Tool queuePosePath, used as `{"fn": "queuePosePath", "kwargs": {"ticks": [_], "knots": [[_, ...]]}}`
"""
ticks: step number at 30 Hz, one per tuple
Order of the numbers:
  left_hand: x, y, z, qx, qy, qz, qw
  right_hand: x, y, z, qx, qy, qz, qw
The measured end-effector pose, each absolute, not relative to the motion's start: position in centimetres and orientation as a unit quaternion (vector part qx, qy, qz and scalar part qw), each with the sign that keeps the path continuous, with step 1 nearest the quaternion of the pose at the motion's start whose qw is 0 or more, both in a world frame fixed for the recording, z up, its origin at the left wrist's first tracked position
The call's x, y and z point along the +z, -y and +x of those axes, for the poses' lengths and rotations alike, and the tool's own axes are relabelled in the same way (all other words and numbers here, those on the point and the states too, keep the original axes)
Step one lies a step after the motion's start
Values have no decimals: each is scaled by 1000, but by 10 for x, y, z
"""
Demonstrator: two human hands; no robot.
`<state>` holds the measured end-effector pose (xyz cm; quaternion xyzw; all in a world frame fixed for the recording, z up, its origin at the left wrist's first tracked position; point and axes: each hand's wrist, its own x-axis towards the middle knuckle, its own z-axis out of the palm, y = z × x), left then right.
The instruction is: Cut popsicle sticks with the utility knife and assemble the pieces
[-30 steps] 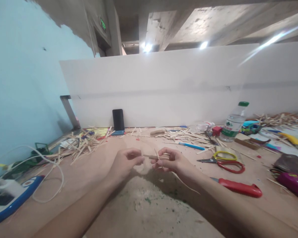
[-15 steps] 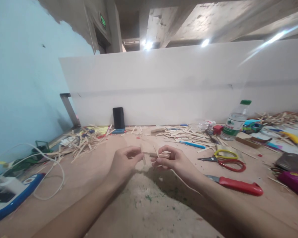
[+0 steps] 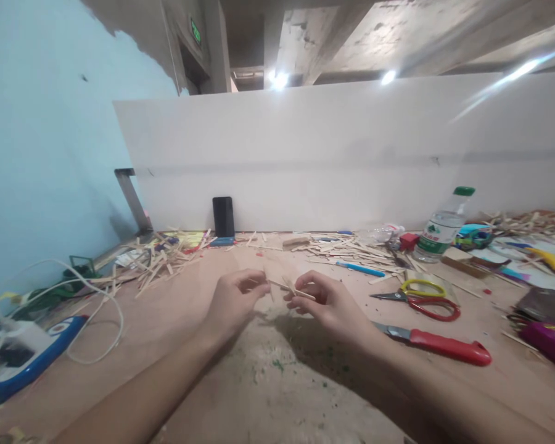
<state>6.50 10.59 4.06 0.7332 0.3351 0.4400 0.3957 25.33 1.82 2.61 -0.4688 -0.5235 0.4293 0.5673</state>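
Just above the worktop, my left hand (image 3: 235, 302) pinches the left end of a small piece made of thin wooden sticks (image 3: 279, 284). From the other side, the fingers of my right hand (image 3: 332, 303) close on its right end. A long stick runs between the hands, with short crosspieces near each end. Fingertips cover parts of the piece, so how its sticks are joined cannot be made out.
Right of my hands lie scissors (image 3: 432, 300), a red-handled knife (image 3: 448, 347) and a blue pen (image 3: 361, 269). Loose wooden sticks (image 3: 346, 254) cover the back. A water bottle (image 3: 439, 231), a phone (image 3: 222, 216) and a power strip (image 3: 60, 345) stand around.
The piece of sticks has turned in my fingers, its right-hand crosspiece now leaning differently. Both hands stay nearly in place, and the whole view has shifted slightly.
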Motion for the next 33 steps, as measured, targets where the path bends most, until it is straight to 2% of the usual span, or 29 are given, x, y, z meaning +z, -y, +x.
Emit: {"fn": "queuePosePath", "kwargs": {"ticks": [7, 15, 26, 33], "knots": [[42, -97, 65, 473, -327, 746, 336, 29, -17, 252, 404, 513, -482, 585], [36, -105, 66, 477, -342, 733, 345, 30, -17, 254, 454, 489, -478, 571], [41, -98, 62, 478, -277, 782, 289, 31, -16, 253, 435, 500, -485, 571], [38, -99, 64, 485, -296, 765, 304, 30, -17, 247, 432, 492, -485, 580]]}}
